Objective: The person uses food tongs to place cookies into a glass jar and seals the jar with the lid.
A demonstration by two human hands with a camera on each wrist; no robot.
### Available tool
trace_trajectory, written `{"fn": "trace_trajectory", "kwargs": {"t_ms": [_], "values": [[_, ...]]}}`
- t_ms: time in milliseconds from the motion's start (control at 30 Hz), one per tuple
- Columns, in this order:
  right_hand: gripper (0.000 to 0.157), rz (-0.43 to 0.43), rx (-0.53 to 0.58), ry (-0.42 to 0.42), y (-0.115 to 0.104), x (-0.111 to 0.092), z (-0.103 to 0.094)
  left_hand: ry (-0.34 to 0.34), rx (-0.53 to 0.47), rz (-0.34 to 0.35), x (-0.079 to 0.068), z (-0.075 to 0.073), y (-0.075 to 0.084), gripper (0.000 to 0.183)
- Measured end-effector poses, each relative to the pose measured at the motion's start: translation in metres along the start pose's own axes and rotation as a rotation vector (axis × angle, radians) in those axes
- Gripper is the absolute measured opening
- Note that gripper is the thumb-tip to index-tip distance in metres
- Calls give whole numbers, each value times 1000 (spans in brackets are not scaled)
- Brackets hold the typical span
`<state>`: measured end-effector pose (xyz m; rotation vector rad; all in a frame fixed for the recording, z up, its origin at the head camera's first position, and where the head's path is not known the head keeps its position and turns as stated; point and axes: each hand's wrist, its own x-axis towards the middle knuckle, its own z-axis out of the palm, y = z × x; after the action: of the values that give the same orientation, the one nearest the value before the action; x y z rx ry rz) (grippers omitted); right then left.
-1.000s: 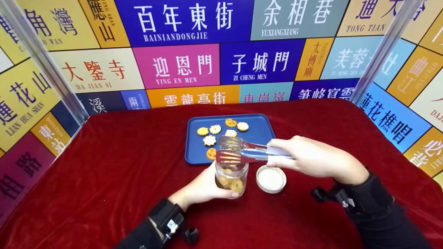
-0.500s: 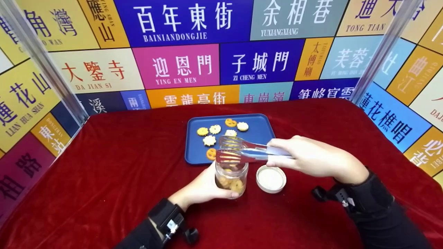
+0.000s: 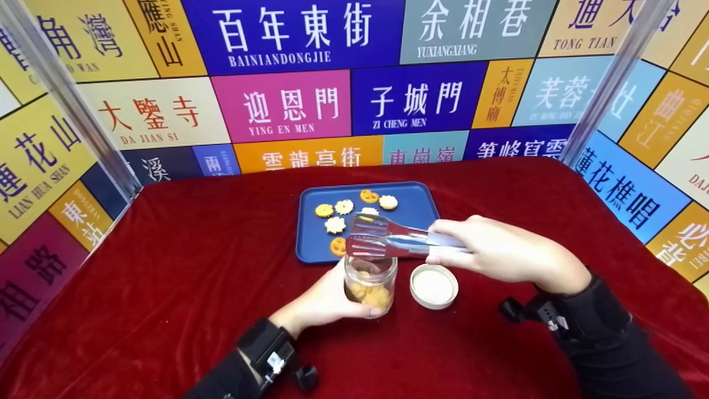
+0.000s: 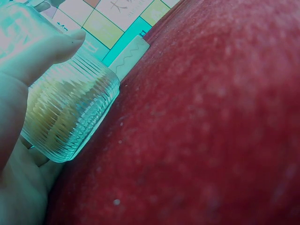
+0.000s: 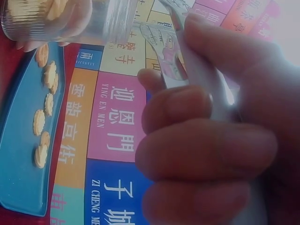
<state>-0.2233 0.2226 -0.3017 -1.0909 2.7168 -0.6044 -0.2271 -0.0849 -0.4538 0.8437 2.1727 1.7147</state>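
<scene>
My left hand (image 3: 327, 302) grips a clear glass jar (image 3: 363, 302) from its left side, thumb across the front. Yellow biscuits show through the ribbed wall of the jar (image 4: 70, 108) in the left wrist view. Metal tongs (image 3: 401, 240) are held in my right hand (image 3: 504, 252). Their slotted heads stand apart above the jar's mouth, one above the other in the head view. No biscuit is plainly visible between them. The right wrist view shows my fingers (image 5: 201, 145) curled round the tongs' handle.
A blue tray (image 3: 412, 194) behind the jar carries several flower-shaped biscuits (image 3: 335, 225) and pretzel-shaped ones (image 3: 369, 196); the tongs hide part of it. A pale round lid (image 3: 433, 286) lies right of the jar on the red cloth (image 3: 210, 249). Printed panels (image 3: 282, 105) stand behind.
The tongs' heads have tilted slightly and look shinier, and the biscuits in the jar look a little different. Both hands, the jar, the lid and the tray have stayed almost in place.
</scene>
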Motion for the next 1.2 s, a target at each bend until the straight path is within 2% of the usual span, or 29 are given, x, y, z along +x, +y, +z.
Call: {"fn": "trace_trajectory", "kwargs": {"t_ms": [167,333,500,633,767,933,1033,1200], "values": [[31,13,25,31,3,3,1,10,-15,4,0,0,-2,88],[41,95,63,98,13,10,5,22,-12,26,1,0,-3,83],[44,185,25,151,29,22,18,24,0,40,1,0,-2,84],[47,223,6,186,40,30,31,24,3,48,1,0,-1,85],[45,212,11,189,45,37,45,24,0,41,1,0,-1,85],[40,178,9,144,43,45,59,16,-12,43,2,0,-2,86],[42,165,-33,140,40,47,65,12,-20,47,2,0,-2,87],[52,118,-133,180,38,50,77,9,-32,45,1,0,-1,90]]}}
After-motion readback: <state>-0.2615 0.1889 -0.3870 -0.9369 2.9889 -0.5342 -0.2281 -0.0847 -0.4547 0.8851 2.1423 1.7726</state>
